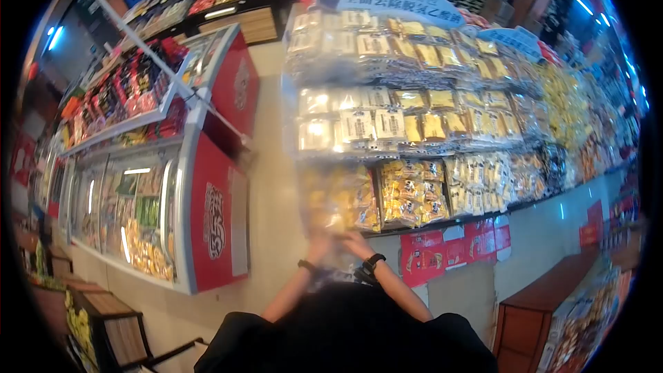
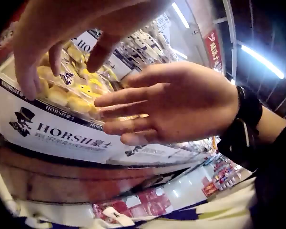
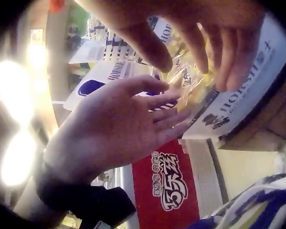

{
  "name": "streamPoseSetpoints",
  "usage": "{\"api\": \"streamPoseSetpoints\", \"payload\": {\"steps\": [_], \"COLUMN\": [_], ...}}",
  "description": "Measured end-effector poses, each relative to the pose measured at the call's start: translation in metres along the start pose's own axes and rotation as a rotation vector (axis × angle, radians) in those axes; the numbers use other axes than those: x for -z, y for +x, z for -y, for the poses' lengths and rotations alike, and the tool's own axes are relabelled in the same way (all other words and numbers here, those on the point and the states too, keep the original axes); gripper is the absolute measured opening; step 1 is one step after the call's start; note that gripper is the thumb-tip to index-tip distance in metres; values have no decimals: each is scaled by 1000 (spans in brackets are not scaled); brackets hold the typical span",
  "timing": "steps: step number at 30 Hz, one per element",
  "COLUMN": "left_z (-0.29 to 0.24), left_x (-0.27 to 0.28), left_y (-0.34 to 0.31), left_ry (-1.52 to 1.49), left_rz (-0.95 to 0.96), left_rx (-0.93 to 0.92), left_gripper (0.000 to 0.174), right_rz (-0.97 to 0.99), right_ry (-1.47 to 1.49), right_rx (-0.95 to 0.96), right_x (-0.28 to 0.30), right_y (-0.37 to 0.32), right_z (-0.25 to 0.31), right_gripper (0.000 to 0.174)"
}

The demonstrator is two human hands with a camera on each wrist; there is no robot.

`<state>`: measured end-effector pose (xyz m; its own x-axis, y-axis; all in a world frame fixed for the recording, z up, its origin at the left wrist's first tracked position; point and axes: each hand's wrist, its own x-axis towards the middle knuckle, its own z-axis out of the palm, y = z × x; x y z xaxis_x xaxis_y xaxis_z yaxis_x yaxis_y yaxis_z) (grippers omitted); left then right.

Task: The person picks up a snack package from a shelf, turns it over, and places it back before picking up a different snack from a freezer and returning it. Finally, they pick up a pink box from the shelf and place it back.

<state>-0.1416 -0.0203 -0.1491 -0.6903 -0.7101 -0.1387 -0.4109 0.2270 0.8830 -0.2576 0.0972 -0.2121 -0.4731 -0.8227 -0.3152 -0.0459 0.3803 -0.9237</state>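
At the lower left of the display, my left hand (image 1: 319, 250) and right hand (image 1: 356, 244) are close together beside clear-wrapped yellow buns (image 1: 360, 202). In the left wrist view, my left hand (image 2: 81, 24) reaches down over the buns (image 2: 78, 101), fingers spread and slightly bent. My right hand (image 2: 181, 102) has its fingers extended towards them from the right. The right wrist view has my right hand (image 3: 205, 28) above the shiny wrapping (image 3: 190, 88) and my left hand (image 3: 112, 126) opposite. Whether any fingertip touches the wrapping, I cannot tell.
Tiered shelves hold packaged bread (image 1: 431, 124). A bin panel (image 2: 52, 129) fronts the buns. On the left stands a red-sided freezer (image 1: 217, 214); flattened red cartons (image 1: 456, 249) lie below the shelves. A brown cabinet (image 1: 532, 297) stands at the lower right.
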Motion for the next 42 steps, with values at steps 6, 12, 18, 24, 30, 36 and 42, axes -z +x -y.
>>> {"api": "streamPoseSetpoints", "payload": {"steps": [6, 12, 18, 24, 30, 36, 42], "left_z": [2, -13, 31, 55, 86, 110, 126], "left_x": [-1, -1, -5, 27, 89, 173, 223], "left_y": [-16, -51, -112, -178, -233, -310, -359], "left_ry": [-371, -165, -312, -278, -527, -692, -892], "left_rz": [-157, -205, 81, 80, -31, -177, -523], "left_rx": [205, 398, 482, 319, 554, 535, 596], "left_gripper": [32, 31, 27, 19, 32, 32, 22], "right_rz": [204, 458, 621, 755, 874, 996, 1032], "right_ry": [187, 100, 183, 214, 191, 184, 4], "right_rx": [-121, -183, -205, -176, -132, -107, -105], "right_x": [31, 31, 10, -40, -136, -245, -326], "right_y": [-25, -41, -66, -73, -93, -115, -113], "right_z": [50, 39, 40, 76, 111, 151, 132], "right_gripper": [26, 30, 26, 25, 27, 24, 21]}}
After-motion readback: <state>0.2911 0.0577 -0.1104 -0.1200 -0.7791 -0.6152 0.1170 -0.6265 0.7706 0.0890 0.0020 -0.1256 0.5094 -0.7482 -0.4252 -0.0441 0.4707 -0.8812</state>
